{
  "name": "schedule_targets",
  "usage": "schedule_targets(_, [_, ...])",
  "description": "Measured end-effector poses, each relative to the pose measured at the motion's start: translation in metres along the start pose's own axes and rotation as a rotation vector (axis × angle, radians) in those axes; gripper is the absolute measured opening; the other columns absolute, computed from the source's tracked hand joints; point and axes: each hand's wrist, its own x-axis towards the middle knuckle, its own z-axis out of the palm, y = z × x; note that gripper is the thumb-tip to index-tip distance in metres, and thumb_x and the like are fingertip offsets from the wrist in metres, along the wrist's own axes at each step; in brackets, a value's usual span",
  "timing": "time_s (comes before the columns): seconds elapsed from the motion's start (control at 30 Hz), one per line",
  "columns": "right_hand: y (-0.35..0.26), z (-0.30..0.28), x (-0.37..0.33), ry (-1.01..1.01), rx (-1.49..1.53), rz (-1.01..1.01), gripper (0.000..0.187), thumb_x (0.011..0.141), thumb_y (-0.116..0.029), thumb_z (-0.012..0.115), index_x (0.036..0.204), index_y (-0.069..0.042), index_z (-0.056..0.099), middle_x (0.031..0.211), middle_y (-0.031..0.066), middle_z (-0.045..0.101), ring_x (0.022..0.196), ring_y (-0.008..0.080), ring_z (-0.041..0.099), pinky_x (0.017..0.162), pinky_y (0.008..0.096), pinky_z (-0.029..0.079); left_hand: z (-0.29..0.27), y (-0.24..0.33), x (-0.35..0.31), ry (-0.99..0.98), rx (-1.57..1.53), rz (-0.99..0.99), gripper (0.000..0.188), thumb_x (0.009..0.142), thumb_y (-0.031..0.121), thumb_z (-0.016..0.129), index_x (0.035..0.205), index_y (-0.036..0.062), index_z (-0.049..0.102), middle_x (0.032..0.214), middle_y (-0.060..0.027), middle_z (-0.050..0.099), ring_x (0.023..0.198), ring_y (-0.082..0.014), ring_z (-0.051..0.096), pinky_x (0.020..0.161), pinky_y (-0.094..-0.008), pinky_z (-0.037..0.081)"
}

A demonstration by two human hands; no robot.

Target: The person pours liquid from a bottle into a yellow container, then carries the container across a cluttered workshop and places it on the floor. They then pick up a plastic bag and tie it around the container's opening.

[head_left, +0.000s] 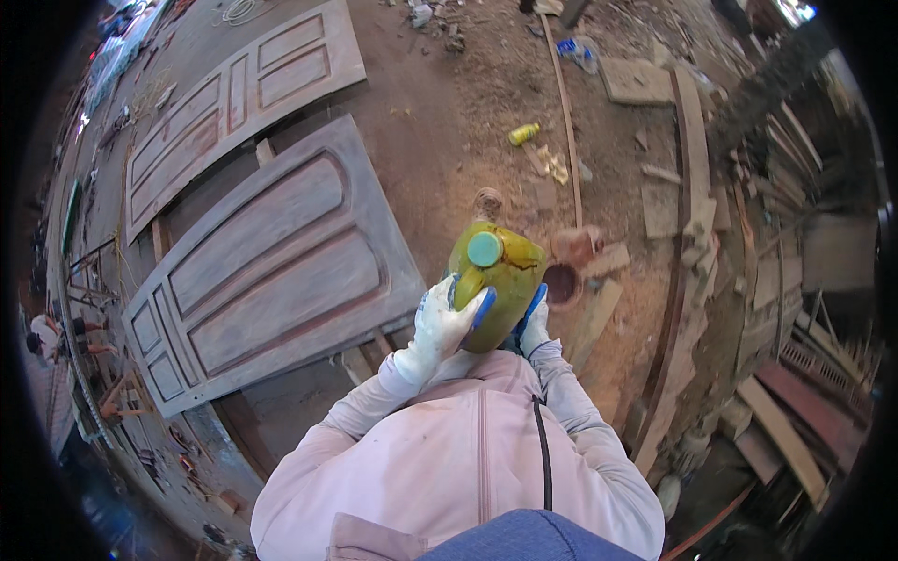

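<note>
Head: jug (510, 296), illegibly labelled bottle (524, 135)

Smooth plastic jug (508, 292), matt wooden doors (281, 248)

You wear a pale pink jacket (426, 458) with a zipper (483, 458) down its middle, a black cord (543, 449) to the right of it, and long, wrinkled pale sleeves (357, 402). Your left glove (435, 327) and right glove (536, 333) are white with blue patches; seamed blue fabric (533, 540) shows nearest you.
</note>
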Motion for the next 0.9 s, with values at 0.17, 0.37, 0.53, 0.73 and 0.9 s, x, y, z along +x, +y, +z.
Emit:
schedule_targets(0.17, [-0.08,0.099,0.167,0.032,0.049,0.09,0.063,0.104,-0.056,0.029,0.141,-0.011,0.051,0.135,0.0086,0.06,0.116,0.0278,0.061,0.1,0.0396,0.05,0.006,0.028,0.175,0.289,0.273,0.195,0.043,0.085,0.037,0.074,0.106,0.0003,0.068,0.088,-0.0197,0.07,0.082,-0.034,0.067,0.074,-0.0433,0.051])
schedule_targets(0.37, [-0.125,0.177,0.279,0.087,-0.565,0.0,0.067,0.101,-0.062,0.035,0.126,-0.007,0.063,0.111,0.0091,0.071,0.095,0.027,0.07,0.084,0.0366,0.057,-0.047,0.119,0.274,0.285,0.072,0.119,0.028,0.089,0.029,0.071,0.104,0.0056,0.069,0.098,-0.0185,0.066,0.088,-0.035,0.063,0.078,-0.044,0.049])
schedule_targets(0.53, [-0.17,0.265,0.399,-0.063,-0.182,0.109,0.068,0.102,-0.059,0.035,0.121,-0.001,0.064,0.106,0.0105,0.072,0.09,0.0231,0.069,0.076,0.0361,0.055,-0.078,0.172,0.414,0.367,0.163,0.25,0.026,0.087,0.023,0.074,0.105,0.004,0.07,0.095,-0.0159,0.067,0.083,-0.0309,0.064,0.074,-0.0393,0.05])
schedule_targets(0.73, [-0.216,0.349,0.503,0.077,-0.737,0.042,0.075,0.101,-0.063,0.03,0.123,-0.001,0.064,0.116,0.0121,0.069,0.104,0.0245,0.065,0.088,0.0363,0.051,-0.144,0.238,0.527,0.365,-0.322,-0.096,0.023,0.091,0.013,0.071,0.108,-0.0008,0.067,0.072,0.002,0.063,0.058,-0.0034,0.052,0.054,-0.022,0.045])
schedule_targets(0.9, [-0.25,0.485,0.619,-0.002,-0.104,0.189,0.072,0.102,-0.06,0.029,0.139,-0.001,0.049,0.127,0.0104,0.065,0.114,0.0282,0.062,0.092,0.043,0.05,-0.193,0.233,0.722,0.511,0.189,0.099,0.053,0.084,0.041,0.076,0.111,-0.0033,0.065,0.1,-0.0239,0.068,0.093,-0.0384,0.066,0.081,-0.0421,0.052])
